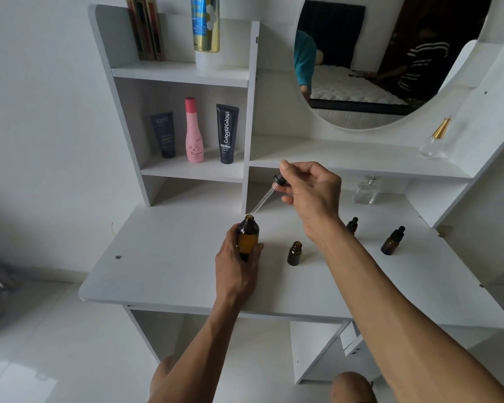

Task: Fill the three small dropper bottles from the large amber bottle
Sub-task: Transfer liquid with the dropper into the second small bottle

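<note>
Centre of frame: large amber bottle (247,238) upright on the white tabletop (169,274), cap off, mouth facing up. Left hand (235,267) wrapped around its lower body, fingers (258,248) curled round the right side, thumb on the left.

Just above and right: right hand (312,189) pinching the black collar of a glass dropper (264,197) between thumb and fingers (287,199). Long axis of the pipette slanted, collar at upper right, tip at lower left. Tip at the rim of the bottle mouth; whether inside the neck or just above it, cannot tell. Liquid in the pipette not discernible.

Lower right of centre: open small dropper bottle (294,253), uncapped, upright, near the large bottle and directly beneath the right forearm. Further right: two capped small dropper bottles, one (352,225) partly behind the right wrist, one (392,241) well apart toward the right edge.

Judgement: coming transfer turns on a short carry, down and rightward from the large bottle's mouth to the open small neck; right hand nearer, pipette needing to stand closer to vertical.
</note>
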The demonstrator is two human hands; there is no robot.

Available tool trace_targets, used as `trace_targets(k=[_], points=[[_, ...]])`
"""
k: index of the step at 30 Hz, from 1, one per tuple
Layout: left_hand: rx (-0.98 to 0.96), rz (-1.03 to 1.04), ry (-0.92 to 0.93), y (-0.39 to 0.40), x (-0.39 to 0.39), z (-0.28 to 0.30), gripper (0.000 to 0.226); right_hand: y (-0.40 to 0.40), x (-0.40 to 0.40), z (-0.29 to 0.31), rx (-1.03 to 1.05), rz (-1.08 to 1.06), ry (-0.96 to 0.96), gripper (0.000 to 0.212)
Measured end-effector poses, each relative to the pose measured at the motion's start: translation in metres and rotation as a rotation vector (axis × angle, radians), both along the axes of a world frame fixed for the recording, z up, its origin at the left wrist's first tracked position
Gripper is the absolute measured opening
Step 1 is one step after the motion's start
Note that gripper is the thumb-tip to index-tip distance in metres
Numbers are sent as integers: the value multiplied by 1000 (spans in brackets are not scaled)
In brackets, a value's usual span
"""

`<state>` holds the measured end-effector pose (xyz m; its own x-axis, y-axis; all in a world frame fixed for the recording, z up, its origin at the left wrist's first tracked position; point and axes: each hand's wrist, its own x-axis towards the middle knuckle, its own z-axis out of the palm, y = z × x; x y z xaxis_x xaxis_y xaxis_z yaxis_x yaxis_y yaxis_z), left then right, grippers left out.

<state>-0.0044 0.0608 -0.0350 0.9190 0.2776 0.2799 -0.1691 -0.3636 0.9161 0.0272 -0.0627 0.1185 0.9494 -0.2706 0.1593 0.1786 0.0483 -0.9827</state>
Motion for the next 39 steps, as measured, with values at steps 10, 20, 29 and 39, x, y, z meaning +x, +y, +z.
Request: trace_targets(k=[10,20,29,39], points=[[5,1,0,0,0,0,50,8,0,5,-228,46,-123,14],[7,2,-1,0,-1,2,50,13,5,9,-389,60,-164,20],[0,0,15,0,-1,1,50,18,7,1,-527,85,-154,20],[-6,-13,21,1,1,0,50,25,3,-20,-643,114,-75,19]])
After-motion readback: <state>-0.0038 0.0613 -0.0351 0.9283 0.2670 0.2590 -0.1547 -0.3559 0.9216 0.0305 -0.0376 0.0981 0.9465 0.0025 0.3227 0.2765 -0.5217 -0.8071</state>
